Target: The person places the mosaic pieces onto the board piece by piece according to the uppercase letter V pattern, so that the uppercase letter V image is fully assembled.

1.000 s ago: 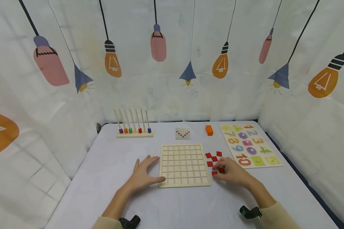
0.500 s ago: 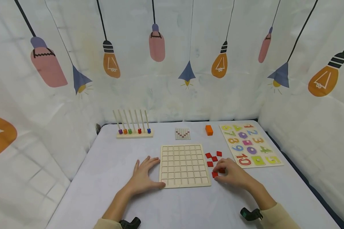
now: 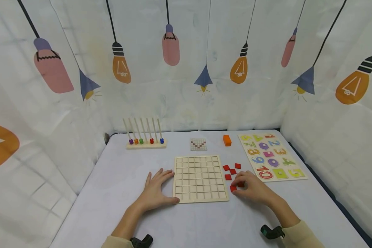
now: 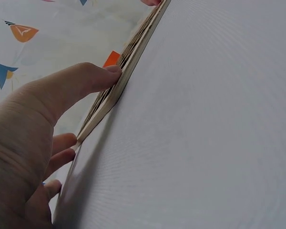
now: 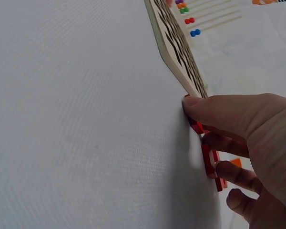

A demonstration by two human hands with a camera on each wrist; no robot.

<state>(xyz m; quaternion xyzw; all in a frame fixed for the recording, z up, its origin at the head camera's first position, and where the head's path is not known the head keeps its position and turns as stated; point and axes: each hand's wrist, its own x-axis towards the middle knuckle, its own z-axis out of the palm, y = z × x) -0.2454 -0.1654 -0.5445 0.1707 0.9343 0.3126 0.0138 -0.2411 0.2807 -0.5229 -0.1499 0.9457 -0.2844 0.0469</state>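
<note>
A pale wooden grid board (image 3: 200, 179) lies flat on the white table. At its left edge my left hand (image 3: 153, 193) is spread, the thumb on the near left corner and the other fingers reaching along the side; the left wrist view shows the thumb (image 4: 93, 78) on the rim. Just right of the board, thumb and forefinger of my right hand (image 3: 251, 187) pinch a red square tile (image 3: 233, 188) at table level. Another red tile (image 3: 240, 184) is partly hidden under that hand. Several loose red tiles (image 3: 227, 177) lie beyond it.
Behind the board sit a small pattern card (image 3: 198, 144) and an orange block (image 3: 227, 140). A peg abacus (image 3: 146, 146) with coloured beads stands back left. A number puzzle board (image 3: 272, 157) lies to the right. Printed cloth walls (image 3: 186, 103) enclose the table.
My left thumb has shifted slightly toward the board's near left corner. The right hand stays almost still at the same red tile, and the board has not visibly moved.
</note>
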